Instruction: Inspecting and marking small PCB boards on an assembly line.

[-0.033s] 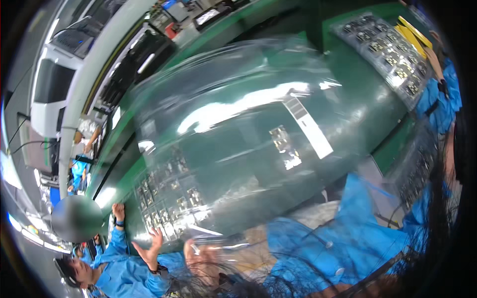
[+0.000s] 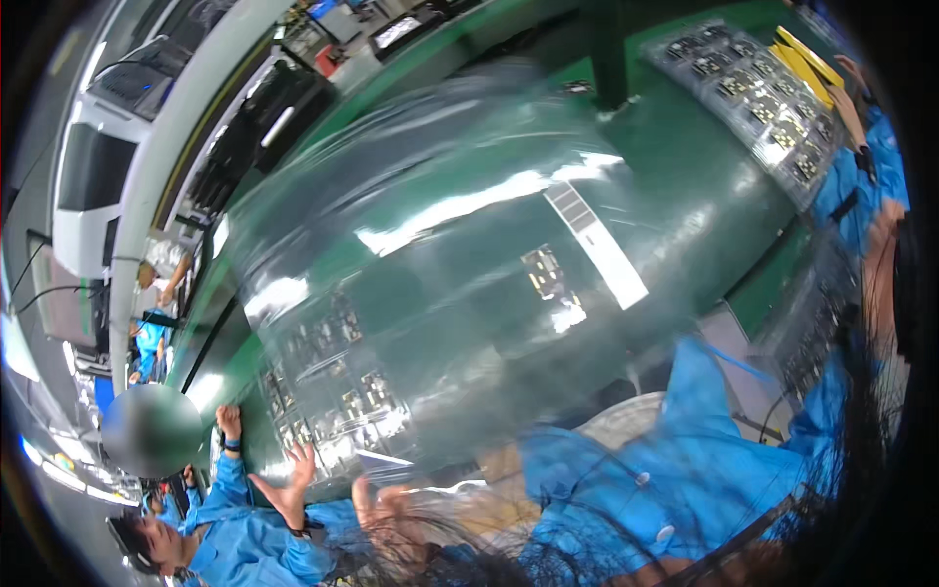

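My left hand (image 2: pixel 393 520), partly behind blurred strands of hair at the lower edge, has its fingers closed at the near edge of a large clear plastic sheet (image 2: pixel 460 284). The sheet bulges over the green table and throws bright glare. Through it show a clear tray of circuit boards (image 2: pixel 337 401) at the left, a single circuit board (image 2: pixel 548 272) and a white strip with grey blocks (image 2: pixel 599 245). A hand of my right does not show plainly; hair covers the right side.
A co-worker's spread hand (image 2: pixel 291 486) is close beside my left hand. At the far right, another person's hand (image 2: pixel 846 112) touches a yellow piece (image 2: pixel 804 67) beside a second tray of boards (image 2: pixel 748 98). Dark equipment (image 2: pixel 264 127) lines the far left.
The plastic sheet has shifted left, and its far right part has drawn back, baring a dark post and more green table. My left hand has moved slightly left with the sheet's edge.
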Motion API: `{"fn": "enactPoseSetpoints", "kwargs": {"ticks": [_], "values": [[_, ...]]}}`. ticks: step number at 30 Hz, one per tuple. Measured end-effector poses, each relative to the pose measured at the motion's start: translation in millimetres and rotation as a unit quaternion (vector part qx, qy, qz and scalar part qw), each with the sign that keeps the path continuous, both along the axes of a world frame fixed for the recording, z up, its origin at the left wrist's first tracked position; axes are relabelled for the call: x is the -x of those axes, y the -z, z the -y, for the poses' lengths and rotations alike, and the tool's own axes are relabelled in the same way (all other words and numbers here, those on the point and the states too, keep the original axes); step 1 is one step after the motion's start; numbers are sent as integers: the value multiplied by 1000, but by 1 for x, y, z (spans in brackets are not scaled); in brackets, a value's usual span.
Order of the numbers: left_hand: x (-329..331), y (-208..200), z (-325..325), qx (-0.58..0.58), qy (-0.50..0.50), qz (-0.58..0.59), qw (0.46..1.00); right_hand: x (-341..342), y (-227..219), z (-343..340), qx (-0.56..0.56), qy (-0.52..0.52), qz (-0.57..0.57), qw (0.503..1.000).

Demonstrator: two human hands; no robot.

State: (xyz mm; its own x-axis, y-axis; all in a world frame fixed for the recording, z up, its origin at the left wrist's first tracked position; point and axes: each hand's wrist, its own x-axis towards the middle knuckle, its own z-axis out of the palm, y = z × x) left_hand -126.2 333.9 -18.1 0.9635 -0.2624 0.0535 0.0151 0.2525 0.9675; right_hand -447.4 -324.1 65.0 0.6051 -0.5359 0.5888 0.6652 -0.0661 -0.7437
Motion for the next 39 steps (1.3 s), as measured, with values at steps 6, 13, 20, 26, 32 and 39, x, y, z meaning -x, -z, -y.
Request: {"fn": "enactPoseSetpoints", "kwargs": {"ticks": [6,13,20,26,32,39], "values": [[-8,39,-21,-38,-121,-11,992,-209,33,-68,-49,83,-299,950],[0,53,35,-239,-268,131,924,-345,88,-98,-41,-186,-341,921],[-16,41,161,-415,-367,285,782,-403,125,-99,2,-250,-382,890],[-63,-4,300,-416,224,300,829,-401,118,-104,-22,-247,-395,885],[-83,14,337,-524,283,348,724,-399,118,-110,-4,-211,-419,883],[-80,18,334,-548,273,396,684,-402,103,-106,98,-212,-483,844]]}}
